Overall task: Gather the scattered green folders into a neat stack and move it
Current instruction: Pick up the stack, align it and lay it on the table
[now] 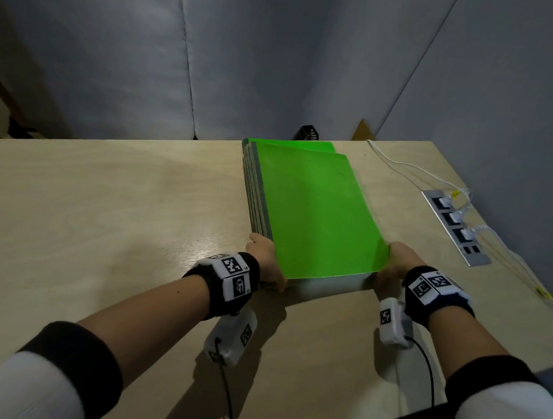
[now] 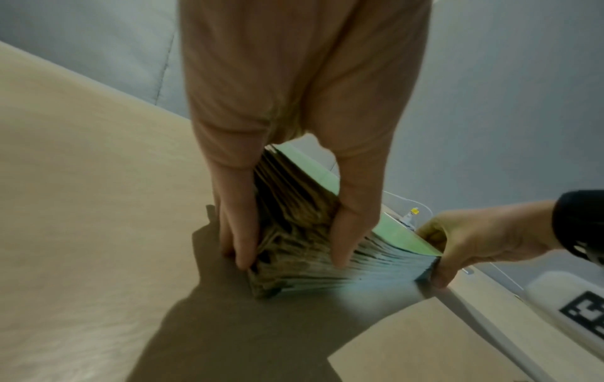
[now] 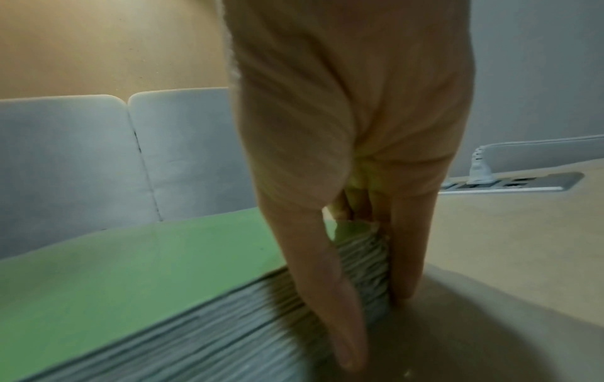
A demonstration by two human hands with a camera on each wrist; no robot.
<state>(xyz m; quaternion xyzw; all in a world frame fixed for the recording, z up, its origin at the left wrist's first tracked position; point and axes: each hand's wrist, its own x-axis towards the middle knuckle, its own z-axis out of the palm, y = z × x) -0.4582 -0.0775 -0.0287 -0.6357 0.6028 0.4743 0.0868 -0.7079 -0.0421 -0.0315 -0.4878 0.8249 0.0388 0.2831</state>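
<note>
A thick stack of green folders (image 1: pixel 316 210) lies on the pale wooden table (image 1: pixel 96 206), right of centre; one folder lower down juts out at the far end. My left hand (image 1: pixel 266 256) is at the near left corner. In the left wrist view my left hand (image 2: pixel 291 258) has straight fingers down the stack's (image 2: pixel 294 232) left side and its thumb on the near edge. My right hand (image 1: pixel 396 261) is at the near right corner. In the right wrist view my right hand (image 3: pixel 376 328) presses straight fingers against the stack's (image 3: pixel 130 258) right side, thumb on the near edge.
A silver power strip (image 1: pixel 456 226) with white plugs is set into the table just right of the stack, and a white cable (image 1: pixel 397 164) runs to it. A black basket (image 1: pixel 309 133) shows behind the far edge. Grey padded panels stand behind the table.
</note>
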